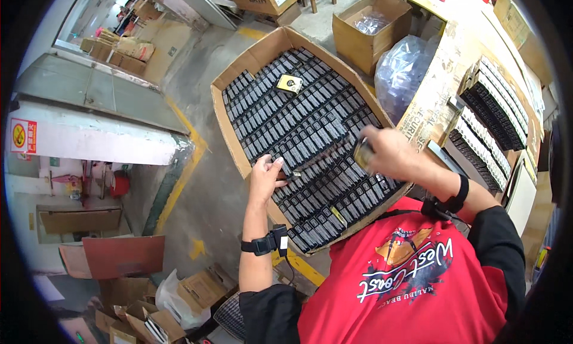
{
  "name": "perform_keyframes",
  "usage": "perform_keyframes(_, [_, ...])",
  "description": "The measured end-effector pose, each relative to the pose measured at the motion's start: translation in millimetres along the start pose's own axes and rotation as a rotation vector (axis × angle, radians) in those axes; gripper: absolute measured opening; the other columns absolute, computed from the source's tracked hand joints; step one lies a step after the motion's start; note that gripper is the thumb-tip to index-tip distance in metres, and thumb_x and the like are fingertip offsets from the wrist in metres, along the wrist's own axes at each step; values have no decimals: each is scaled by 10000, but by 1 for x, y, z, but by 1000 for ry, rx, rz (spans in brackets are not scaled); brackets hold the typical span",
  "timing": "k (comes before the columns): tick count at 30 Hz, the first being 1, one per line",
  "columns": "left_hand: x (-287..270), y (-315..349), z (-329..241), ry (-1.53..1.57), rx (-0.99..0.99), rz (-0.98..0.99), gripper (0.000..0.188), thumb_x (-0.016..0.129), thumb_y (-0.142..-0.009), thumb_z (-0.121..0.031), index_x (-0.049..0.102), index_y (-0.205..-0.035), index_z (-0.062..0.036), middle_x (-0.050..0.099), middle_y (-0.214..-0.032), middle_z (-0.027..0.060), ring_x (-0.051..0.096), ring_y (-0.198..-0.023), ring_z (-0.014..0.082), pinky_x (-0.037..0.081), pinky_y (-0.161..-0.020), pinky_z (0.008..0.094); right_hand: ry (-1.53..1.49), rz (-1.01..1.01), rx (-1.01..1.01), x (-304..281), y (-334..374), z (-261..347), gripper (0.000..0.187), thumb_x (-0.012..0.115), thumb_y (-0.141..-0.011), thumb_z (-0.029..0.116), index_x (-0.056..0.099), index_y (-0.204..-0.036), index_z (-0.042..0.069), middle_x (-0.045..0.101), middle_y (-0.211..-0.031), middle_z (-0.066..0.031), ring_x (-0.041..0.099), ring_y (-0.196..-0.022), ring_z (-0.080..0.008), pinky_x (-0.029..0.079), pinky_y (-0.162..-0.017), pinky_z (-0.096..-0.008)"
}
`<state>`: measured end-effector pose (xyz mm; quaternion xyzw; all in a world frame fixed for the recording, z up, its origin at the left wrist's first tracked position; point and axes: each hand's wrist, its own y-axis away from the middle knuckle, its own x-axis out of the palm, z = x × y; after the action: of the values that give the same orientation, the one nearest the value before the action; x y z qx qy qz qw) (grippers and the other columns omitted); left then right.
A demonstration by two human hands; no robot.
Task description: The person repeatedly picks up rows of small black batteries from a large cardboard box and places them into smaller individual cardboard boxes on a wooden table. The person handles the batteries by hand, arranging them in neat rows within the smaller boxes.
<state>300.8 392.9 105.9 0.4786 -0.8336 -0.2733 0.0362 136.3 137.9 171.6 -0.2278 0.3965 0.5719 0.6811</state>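
Fingers of the left hand (265,176) rest half-curled on a row of small black packets near the left edge of a big cardboard box (239,75), fingertips pinching or steadying one packet in that row; whether it is truly gripped is too small to tell; fingers of the right hand (388,153) are closed around a small stack of packets (363,153), dark with a yellowish face, held just above the rows near the right wall of the box; black bands circle both wrists; the box sits tilted in front of the person, packed with upright black packets in tidy rows, one yellow-faced packet (290,83) lying loose on top toward the far side; more rows of packets (486,120) stand on a table at right, beside a clear plastic bag (403,69); judging by the hands, packets are being lifted out or sorted; next comes a clean pinch on one packet without disturbing neighbours.
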Motion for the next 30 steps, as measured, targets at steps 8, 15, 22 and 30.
perform_keyframes(8, [-4,1,23,32,39,-71,428,563,-895,-261,486,-1166,60,570,-1036,112,582,-828,166,533,-654,299,-49,-289,-210,41,-22,-6,514,517,-876,385,458,-1150,-46,604,-925,-264,585,-892,-409,468,-798,-459])
perform_keyframes(15, [13,-15,32,-50,96,-121,489,571,-864,-133,411,-1258,108,523,-1147,164,532,-996,211,441,-865,343,-453,-21,10,69,-34,-14,591,598,-776,265,410,-1257,-22,502,-1214,-243,484,-1143,-367,398,-973,-394])
perform_keyframes(22, [123,76,-88,-2,519,-77,483,497,-879,9,315,-1304,149,459,-1253,185,458,-1122,224,349,-977,302,-488,-638,-281,-13,49,-54,649,591,-823,182,266,-1328,-64,363,-1294,-242,369,-1217,-392,321,-1034,-399])
perform_keyframes(30, [335,90,-52,-303,860,495,624,653,-767,-49,370,-1309,74,428,-1144,105,437,-1108,223,370,-934,314,-571,-939,233,-28,223,-200,653,677,-755,97,359,-1320,18,451,-1229,-186,478,-1119,-338,433,-916,-386])
